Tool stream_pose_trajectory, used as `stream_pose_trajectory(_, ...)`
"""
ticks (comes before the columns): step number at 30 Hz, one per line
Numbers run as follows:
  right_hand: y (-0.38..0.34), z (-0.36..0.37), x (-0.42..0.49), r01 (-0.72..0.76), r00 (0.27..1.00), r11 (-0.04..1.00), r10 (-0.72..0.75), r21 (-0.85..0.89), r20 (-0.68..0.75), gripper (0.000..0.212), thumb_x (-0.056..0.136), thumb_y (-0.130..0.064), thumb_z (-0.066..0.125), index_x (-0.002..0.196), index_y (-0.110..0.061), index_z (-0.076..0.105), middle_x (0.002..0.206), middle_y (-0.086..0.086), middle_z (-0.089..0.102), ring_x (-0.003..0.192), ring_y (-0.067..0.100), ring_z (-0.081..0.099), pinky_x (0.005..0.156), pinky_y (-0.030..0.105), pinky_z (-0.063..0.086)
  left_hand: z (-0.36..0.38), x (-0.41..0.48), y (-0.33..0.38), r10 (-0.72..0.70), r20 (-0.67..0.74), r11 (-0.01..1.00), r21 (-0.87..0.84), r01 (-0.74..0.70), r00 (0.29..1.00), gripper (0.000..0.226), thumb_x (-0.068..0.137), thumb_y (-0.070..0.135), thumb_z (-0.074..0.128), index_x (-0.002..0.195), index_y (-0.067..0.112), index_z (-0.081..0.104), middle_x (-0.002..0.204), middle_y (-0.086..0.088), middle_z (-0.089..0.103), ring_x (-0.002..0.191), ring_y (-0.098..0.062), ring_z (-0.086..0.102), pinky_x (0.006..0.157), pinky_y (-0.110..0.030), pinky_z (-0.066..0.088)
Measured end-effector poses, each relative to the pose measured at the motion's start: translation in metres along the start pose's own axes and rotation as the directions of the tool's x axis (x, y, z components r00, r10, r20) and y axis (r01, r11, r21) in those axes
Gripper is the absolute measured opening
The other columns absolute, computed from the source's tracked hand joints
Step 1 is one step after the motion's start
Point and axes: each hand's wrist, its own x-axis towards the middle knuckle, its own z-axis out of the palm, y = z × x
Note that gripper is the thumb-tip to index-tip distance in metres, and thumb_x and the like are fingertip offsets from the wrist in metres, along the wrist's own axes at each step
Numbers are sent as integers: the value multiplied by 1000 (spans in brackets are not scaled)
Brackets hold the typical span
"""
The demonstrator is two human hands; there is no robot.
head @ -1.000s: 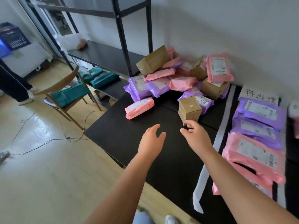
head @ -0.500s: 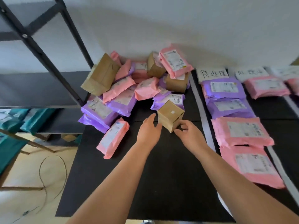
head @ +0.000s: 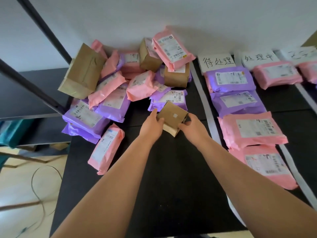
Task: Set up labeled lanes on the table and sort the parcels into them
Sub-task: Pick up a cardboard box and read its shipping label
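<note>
**Both hands on a small brown box at the foot of the pile**

Much of the scene was hard to read. The third paper label (head: 298, 53) ran off the right edge and its writing was blurred; the pink bags under it were cut off too. Many parcels in the unsorted pile (head: 137, 79) lay buried under others, and their printed stickers were too small to make out. Whether the small box (head: 172, 117) rested on the table (head: 171, 186) or was just clear of it could not be told; it sat tilted, one corner low.

The left hand (head: 151, 125) gripped the box's left side with its thumb on the top edge. The right hand (head: 194, 127) held the right side, fingers curled round the corner. The box was plain brown cardboard, nearly a cube, just in front of a purple bag at the pile's near edge.

The pile mixed glossy, crinkled pink and purple plastic bags with matt cardboard boxes; a large flat box (head: 82, 73) leaned at its left. The table was dull black. A pale tape strip (head: 204, 103) separated the pile from the first lane, headed by a handwritten label (head: 217, 63), where two purple and two pink bags lay in a row. A second label (head: 259, 58) headed the next lane.
</note>
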Motion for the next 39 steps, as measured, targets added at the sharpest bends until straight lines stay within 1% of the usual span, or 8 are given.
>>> stream_pose_trajectory(7, 3, 10, -10, 76, 996, 997, -76, -10, -40, 48, 94, -23, 62, 139, -20, 44, 121, -1, 63, 103, 18, 61, 64, 22, 40, 2, -34, -10, -87, -127, 979, -195, 61, 988, 37, 102, 30, 47, 135, 18, 56, 125, 0, 63, 114, -18, 59, 85, -26, 39)
stream_pose_trajectory(11, 18, 23, -27, 86, 995, 994, -89, -70, -42, 35, 91, -17, 66, 120, -20, 48, 115, -1, 62, 93, 13, 58, 66, 22, 41, 10, -58, -27, -255, -161, 891, -423, 167, 953, 34, 102, 33, 36, 101, 13, 63, 92, -2, 64, 87, -21, 59, 71, -33, 42)
stream_pose_trajectory(17, 43, 45, -54, 29, 999, 989, -24, -143, 35, 42, 92, -20, 68, 128, -21, 46, 120, -1, 59, 100, 13, 57, 80, 25, 46, 22, -85, -60, -394, -78, 863, -374, 339, 916, 32, 103, 39, 39, 111, 13, 56, 95, 0, 61, 75, -8, 52, 57, -26, 34)
stream_pose_trajectory(23, 60, 55, -66, -41, 993, 979, 62, -202, 96, 53, 95, -17, 63, 143, -19, 40, 132, 2, 57, 105, 14, 56, 80, 24, 44, 25, -92, -87, -327, 27, 922, -211, 325, 945, 30, 102, 21, 43, 126, 18, 59, 103, 5, 62, 80, -7, 55, 60, -22, 40)
stream_pose_trajectory(28, 59, 55, -64, -54, 998, 982, 61, -184, 32, 52, 99, -18, 57, 147, -19, 37, 140, 4, 53, 114, 18, 58, 78, 22, 42, 27, -94, -94, -319, 58, 934, -153, 324, 946, 38, 104, 18, 39, 139, 20, 54, 130, 0, 61, 103, -14, 58, 78, -22, 42)
stream_pose_trajectory(31, 55, 58, -62, -40, 998, 979, 48, -198, 37, 48, 101, -28, 55, 145, -19, 39, 133, 2, 56, 100, 11, 56, 77, 23, 43, 28, -96, -87, -286, 92, 931, -208, 300, 954, 39, 104, 16, 41, 137, 25, 57, 127, 2, 63, 87, -6, 54, 64, -17, 41)
stream_pose_trajectory(36, 54, 60, -61, -99, 995, 985, 102, -142, 17, 42, 102, -36, 49, 139, -16, 44, 110, -4, 54, 88, 10, 54, 71, 25, 44, 21, -104, -83, -179, 18, 918, -355, 174, 984, 32, 100, 28, 53, 130, 31, 63, 129, 8, 63, 116, -10, 57, 89, -22, 43)
stream_pose_trajectory(39, 57, 61, -64, -111, 990, 986, 120, -124, 69, 45, 102, -38, 48, 140, -14, 46, 115, -1, 56, 96, 13, 53, 80, 29, 43, 17, -108, -80, -147, -16, 884, -452, 124, 989, 29, 96, 27, 60, 124, 32, 67, 123, 11, 62, 106, -5, 58, 78, -15, 44)
